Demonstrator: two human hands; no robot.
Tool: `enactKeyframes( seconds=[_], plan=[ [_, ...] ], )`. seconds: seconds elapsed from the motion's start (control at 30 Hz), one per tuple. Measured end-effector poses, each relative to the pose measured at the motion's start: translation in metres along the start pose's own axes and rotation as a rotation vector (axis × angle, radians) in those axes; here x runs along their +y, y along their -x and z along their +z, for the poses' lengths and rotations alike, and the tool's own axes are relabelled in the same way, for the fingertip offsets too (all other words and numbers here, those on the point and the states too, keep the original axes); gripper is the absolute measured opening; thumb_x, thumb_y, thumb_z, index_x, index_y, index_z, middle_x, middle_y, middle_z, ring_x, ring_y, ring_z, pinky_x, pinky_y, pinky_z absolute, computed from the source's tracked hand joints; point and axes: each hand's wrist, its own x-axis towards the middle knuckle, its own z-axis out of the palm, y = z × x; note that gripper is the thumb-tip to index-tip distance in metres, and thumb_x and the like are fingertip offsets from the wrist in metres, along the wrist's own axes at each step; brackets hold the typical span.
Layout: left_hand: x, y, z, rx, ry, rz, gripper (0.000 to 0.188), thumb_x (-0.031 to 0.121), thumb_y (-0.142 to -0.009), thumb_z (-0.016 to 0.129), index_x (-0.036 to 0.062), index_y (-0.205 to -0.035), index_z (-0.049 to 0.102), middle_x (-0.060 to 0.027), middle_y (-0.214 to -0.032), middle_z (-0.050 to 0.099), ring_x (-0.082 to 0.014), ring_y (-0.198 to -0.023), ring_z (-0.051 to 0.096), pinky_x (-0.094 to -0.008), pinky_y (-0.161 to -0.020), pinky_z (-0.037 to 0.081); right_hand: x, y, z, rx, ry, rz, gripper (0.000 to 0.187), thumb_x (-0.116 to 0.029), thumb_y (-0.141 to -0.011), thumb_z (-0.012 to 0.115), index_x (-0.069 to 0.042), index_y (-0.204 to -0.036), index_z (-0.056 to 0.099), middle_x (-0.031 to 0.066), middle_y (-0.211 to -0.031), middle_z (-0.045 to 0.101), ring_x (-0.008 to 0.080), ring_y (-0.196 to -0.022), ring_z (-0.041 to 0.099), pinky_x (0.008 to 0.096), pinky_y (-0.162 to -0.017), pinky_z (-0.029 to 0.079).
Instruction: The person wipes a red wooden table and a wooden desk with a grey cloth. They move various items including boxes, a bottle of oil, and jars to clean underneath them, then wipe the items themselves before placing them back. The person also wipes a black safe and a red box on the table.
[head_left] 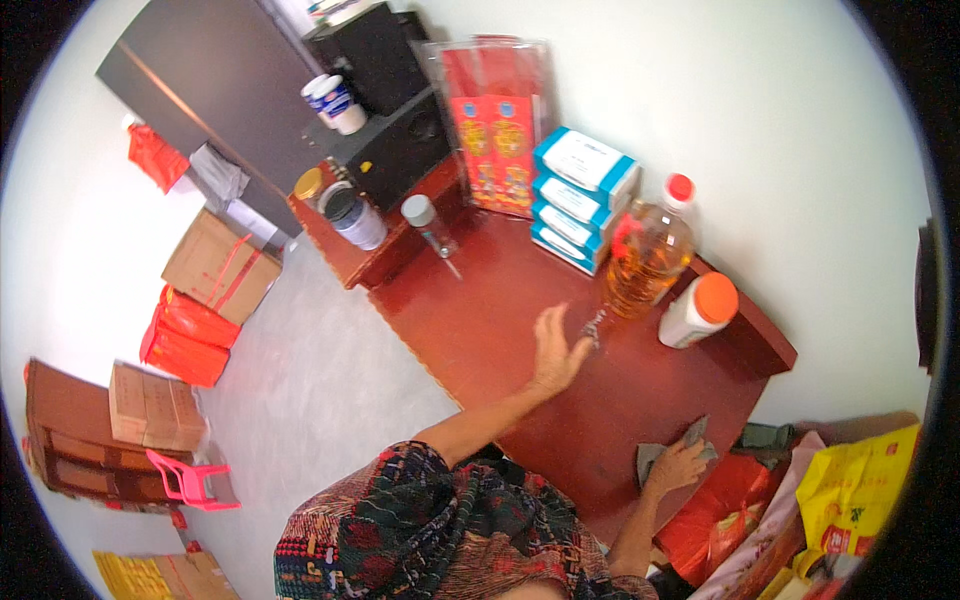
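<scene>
My left hand point(558, 358) reaches over the dark red wooden table point(480, 320) with its fingers spread. Beside its thumb is a small shiny, blurred patch point(597, 328); I cannot tell whether it is an object or a reflection. Close beyond stands a large clear bottle of amber oil point(650, 262) with a red cap. At the table's near right, my right hand point(677, 468) grips a grey cloth point(652, 460) pressed to the surface. A white jar with an orange lid point(698, 312) stands between the bottle and the table's raised edge.
Stacked blue-white tissue packs point(585, 200) and red packets in a clear sleeve point(497, 130) stand against the wall. A clear jar with a grey lid point(430, 226) is at the far left, near black speakers point(390, 130). Bags point(850, 490) crowd the right; a pink stool point(195, 480) stands left.
</scene>
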Motion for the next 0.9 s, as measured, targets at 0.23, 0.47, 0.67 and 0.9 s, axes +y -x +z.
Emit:
enactKeyframes(
  seconds=[0.23,0.47,0.67,0.9],
  plan=[
    [-0.124,-0.072,-0.178,0.630,-0.255,-0.025,0.075,0.018,-0.076,0.073,-0.0049,-0.134,0.032,-0.0263,-0.132,0.035,-0.0401,-0.125,0.031,-0.0482,-0.106,0.024,-0.056,0.025,-0.019,0.209,0.285,0.005,0.042,-0.039,-0.087,0.060,-0.016,-0.121,0.053,0.0079,-0.093,0.057,0.0224,-0.080,0.056,0.0367,-0.061,0.044],
    [-0.191,-0.146,-0.285,0.774,-0.196,-0.191,0.096,0.026,-0.062,0.084,-0.0001,-0.135,0.027,-0.0243,-0.132,0.033,-0.0394,-0.125,0.029,-0.0491,-0.104,0.027,-0.171,0.095,-0.047,0.078,0.103,-0.236,0.043,-0.031,-0.087,0.060,-0.013,-0.124,0.050,0.0130,-0.100,0.055,0.0284,-0.095,0.053,0.0413,-0.071,0.041],
    [-0.215,-0.178,-0.296,0.799,-0.064,-0.158,0.099,0.024,-0.057,0.086,0.0001,-0.134,0.028,-0.0226,-0.126,0.038,-0.0381,-0.121,0.034,-0.0486,-0.102,0.029,-0.218,0.161,-0.069,-0.012,-0.098,-0.632,0.045,-0.023,-0.083,0.061,-0.010,-0.125,0.049,0.0208,-0.106,0.054,0.0340,-0.101,0.050,0.0457,-0.081,0.038],
    [-0.174,-0.131,-0.275,0.626,0.074,0.019,0.091,0.017,-0.057,0.085,0.0009,-0.129,0.032,-0.0186,-0.123,0.040,-0.0347,-0.117,0.037,-0.0459,-0.101,0.031,-0.221,0.166,-0.091,-0.186,-0.529,-0.632,0.042,-0.013,-0.082,0.061,-0.006,-0.123,0.052,0.0298,-0.121,0.049,0.0439,-0.099,0.054,0.0490,-0.073,0.051]
  ],
)
